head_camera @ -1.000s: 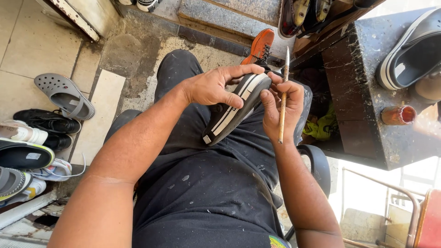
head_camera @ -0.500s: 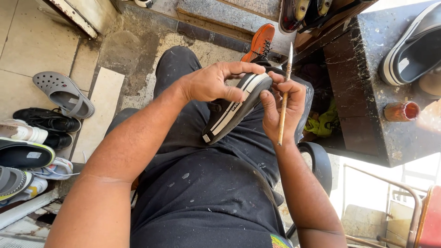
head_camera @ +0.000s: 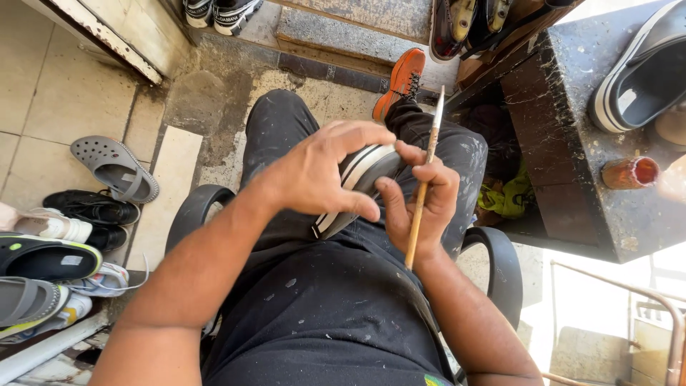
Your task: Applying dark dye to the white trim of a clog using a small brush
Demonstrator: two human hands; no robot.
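We have one view only, head-worn, looking steeply down onto our lap from close range. Our left hand [head_camera: 321, 175] and right hand [head_camera: 418, 207] sit mid-frame. Tiled floor [head_camera: 64, 93] lies left of the grip, dark workbench [head_camera: 572, 143] right of it. No second view shares anything.

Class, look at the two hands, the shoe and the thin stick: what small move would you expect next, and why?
Probably tilting the stick down to the shoe. The right hand holds it upright, tip clear of the sole, while the left hand steadies the shoe on its edge.
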